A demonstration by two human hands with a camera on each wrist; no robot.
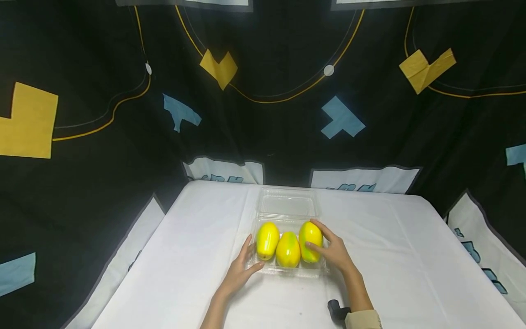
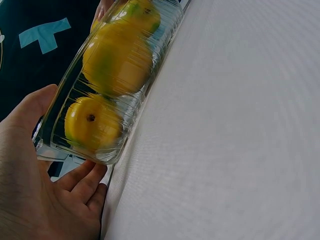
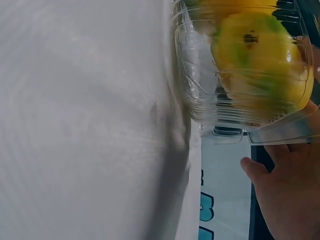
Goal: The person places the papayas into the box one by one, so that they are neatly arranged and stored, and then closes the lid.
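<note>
A clear plastic clamshell container [image 1: 283, 272] rests on the white table with its lid folded back. Inside sit three glossy yellow mango-like fruits with green patches: a left one [image 1: 267, 240], a middle one [image 1: 288, 251] and a right one [image 1: 310, 233]. My left hand [image 1: 237, 274] lies around the container's left end, thumb and fingers spread apart. In the left wrist view, its thumb and fingertips are close to the rim. My right hand [image 1: 337, 251] holds the right fruit between thumb and fingers. In the right wrist view, the container wall partly hides that hand's fingers.
The open lid [image 1: 287, 202] lies flat on the far side of the container. Near my right forearm stands a small dark object [image 1: 338, 311] at the wrist. A black curtain with yellow and blue patches surrounds the white tablecloth [image 1: 411, 256].
</note>
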